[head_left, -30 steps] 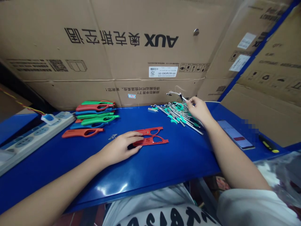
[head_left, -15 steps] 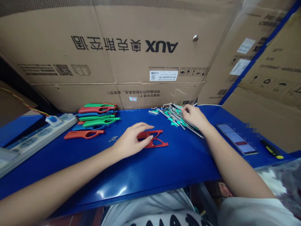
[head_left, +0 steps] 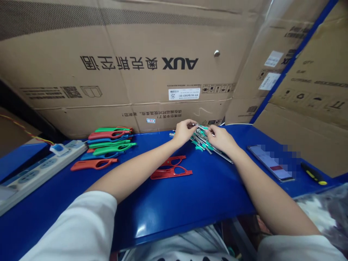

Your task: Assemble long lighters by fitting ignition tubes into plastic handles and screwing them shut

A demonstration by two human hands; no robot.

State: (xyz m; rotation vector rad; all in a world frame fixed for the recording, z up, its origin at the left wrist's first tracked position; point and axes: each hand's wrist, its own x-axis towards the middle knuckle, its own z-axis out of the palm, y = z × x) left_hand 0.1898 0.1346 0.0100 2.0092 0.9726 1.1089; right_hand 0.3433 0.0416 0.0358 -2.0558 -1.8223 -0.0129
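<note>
Both hands' fingers apparently pinched on one metal rod, atop the rod pile.

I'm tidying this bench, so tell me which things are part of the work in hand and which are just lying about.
In hand: left hand and right hand on the metal rods; red shells.
Lying about: coloured shell stack, power strip, phone, screwdriver.

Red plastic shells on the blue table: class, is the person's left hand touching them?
Apart. The head view shows the left hand up at the pile of metal parts, with bare table between it and the red shells.
</note>
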